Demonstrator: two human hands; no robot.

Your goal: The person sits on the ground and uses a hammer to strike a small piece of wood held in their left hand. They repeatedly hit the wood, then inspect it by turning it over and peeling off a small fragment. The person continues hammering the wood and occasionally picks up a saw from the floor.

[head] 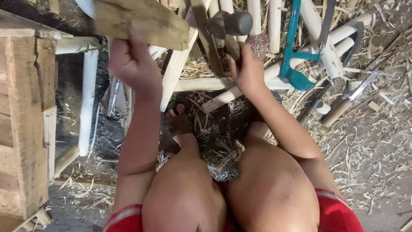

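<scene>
Nearest the camera: two bare knees (227, 193), red shorts (339, 215) at the lower edge. Far left, a rough wooden crate (23, 124). Left hand (133, 64) raised, fingers clamped on a flat wooden block (141, 19) at top centre. Right hand (248, 71) closed round the handle of a hammer (229, 25), head beside the block. Pale wooden rods (88, 103) and shavings on the ground; teal hacksaw (296, 51) right.
</scene>
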